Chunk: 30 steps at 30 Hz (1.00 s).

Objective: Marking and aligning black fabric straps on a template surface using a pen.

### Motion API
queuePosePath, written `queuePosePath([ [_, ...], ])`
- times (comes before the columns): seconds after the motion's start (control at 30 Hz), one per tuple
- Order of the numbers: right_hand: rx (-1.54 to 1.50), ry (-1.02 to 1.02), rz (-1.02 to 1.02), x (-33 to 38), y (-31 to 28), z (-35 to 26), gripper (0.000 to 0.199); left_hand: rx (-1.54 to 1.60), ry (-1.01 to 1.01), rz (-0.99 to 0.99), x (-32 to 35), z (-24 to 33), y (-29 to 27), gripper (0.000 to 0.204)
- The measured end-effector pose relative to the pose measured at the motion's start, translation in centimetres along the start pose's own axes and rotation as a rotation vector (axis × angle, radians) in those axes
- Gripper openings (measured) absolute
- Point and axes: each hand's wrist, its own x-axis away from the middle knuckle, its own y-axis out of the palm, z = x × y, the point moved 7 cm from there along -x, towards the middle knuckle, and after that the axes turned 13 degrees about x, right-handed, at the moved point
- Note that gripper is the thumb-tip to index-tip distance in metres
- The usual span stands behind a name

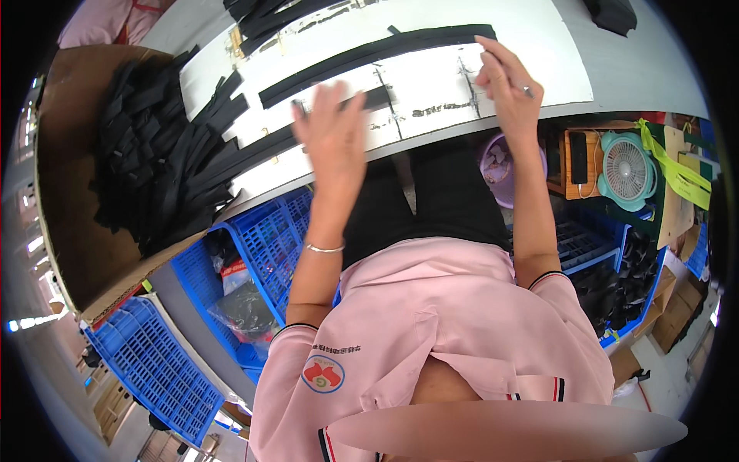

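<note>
Reaching over the white board (558, 50) with both bare hands, as seen in the head view. Holding the left hand (331, 131) back upward over the board's lower left part, with blurred fingers spread wide; cannot tell whether touching the shorter black strip (269, 145) beneath, which lies partly hidden along the board's near edge. Wearing a thin bracelet (324, 249) on the left wrist, outside the board's near edge. Holding the right hand (512, 88) over the board's right part, with the index finger stretched toward the right end of the long black strip (431, 40) and the other fingers bent, narrow together; cannot tell whether touching or pinching anything. Wearing a ring (527, 91) on the right hand. Seeing the long black strip slanting across the board's middle, rising to the right, apart from the shorter one. Finding more dark strips (277, 23) at the board's upper left, and a heap of black strips (146, 146) in a cardboard box (65, 162) left of the board, partly spilling onto it. Spotting below the board's level a blue crate (154, 369) to the left, and a purple basin (504, 199) and a green fan (627, 169) to the right.
</note>
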Motion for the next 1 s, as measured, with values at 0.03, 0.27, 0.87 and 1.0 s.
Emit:
queuePosePath([
  [0.03,0.008,-0.001,0.004,0.7,0.3,0.0,0.026,0.023,0.014,-0.028,-0.7,1.8,1.6,0.035],
  [0.27,0.586,-0.527,-0.031,6.1,2.9,-4.3,0.044,0.164,0.063,-0.138,-1.7,5.3,4.7,0.055],
  [0.87,0.809,-0.440,0.134,4.8,-3.4,0.7,0.031,-0.084,-0.217,0.003,4.7,-1.6,-4.4,0.071],
  [1.0,0.866,-0.415,0.128,4.4,-3.2,0.1,0.027,-0.081,-0.231,0.028,5.9,-2.1,-4.6,0.072],
])
